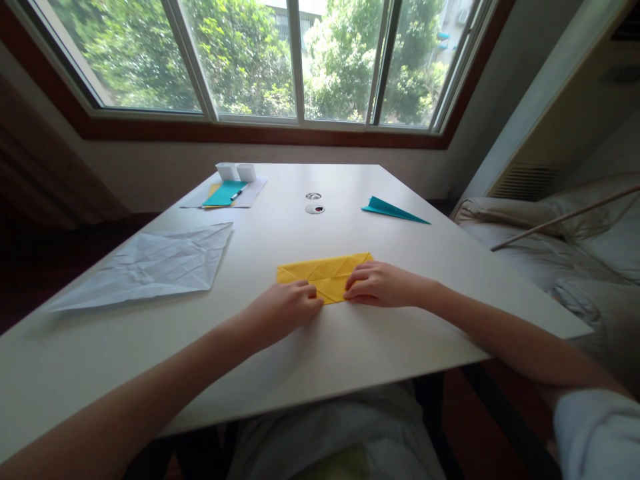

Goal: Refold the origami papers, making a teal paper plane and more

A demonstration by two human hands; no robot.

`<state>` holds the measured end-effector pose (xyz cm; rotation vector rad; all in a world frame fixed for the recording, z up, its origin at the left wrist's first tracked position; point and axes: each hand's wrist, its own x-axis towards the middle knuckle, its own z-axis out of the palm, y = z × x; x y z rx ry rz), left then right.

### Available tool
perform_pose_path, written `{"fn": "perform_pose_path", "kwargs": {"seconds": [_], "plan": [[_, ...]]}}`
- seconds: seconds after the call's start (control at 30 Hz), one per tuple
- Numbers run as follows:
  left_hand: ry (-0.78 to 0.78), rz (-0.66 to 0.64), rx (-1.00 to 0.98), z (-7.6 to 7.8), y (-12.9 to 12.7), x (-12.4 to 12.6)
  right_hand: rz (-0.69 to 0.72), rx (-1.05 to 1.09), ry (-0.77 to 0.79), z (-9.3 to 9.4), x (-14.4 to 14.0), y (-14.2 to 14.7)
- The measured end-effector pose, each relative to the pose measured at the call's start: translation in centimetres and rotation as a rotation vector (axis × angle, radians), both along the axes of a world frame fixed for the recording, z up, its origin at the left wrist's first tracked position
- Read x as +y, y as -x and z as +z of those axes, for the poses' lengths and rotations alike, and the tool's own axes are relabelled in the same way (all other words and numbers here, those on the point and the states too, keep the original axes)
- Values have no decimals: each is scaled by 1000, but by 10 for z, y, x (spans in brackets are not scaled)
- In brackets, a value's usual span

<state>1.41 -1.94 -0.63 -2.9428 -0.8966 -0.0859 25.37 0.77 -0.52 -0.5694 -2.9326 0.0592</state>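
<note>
A folded yellow paper (pixel 323 272) with crease lines lies flat on the white table (pixel 350 347) in front of me. My left hand (pixel 285 308) rests on its near left edge, fingers curled and pressing the paper down. My right hand (pixel 380 285) lies on the near right corner, fingers flat on the paper and pointing left. Both hands nearly meet at the paper's near edge.
A large creased white paper (pixel 155 265) lies at the left. A teal folded paper plane (pixel 393 209) sits at the far right. Far left hold teal and yellow sheets with a pen (pixel 226 193) and two small white boxes (pixel 236 172). A bed (pixel 575 247) stands right of the table.
</note>
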Motion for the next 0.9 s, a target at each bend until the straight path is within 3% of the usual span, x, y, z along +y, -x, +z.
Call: {"fn": "perform_pose_path", "kwargs": {"seconds": [0.1,0.23,0.4,0.63,0.77,0.9], "plan": [[-47,4,149,1,-5,-7,-5,-16,-24,0,-2,2],[-10,39,86,0,-10,-14,-48,-23,-21,-2,-6,7],[21,284,-56,-6,-19,-12,-244,58,5,-12,-8,19],[31,459,-119,-16,-23,-4,-328,63,-20,-19,-3,25],[7,404,-135,-23,-20,0,-347,19,45,-22,2,22],[103,326,-114,-28,-15,8,-346,-27,84,-25,5,20]]}}
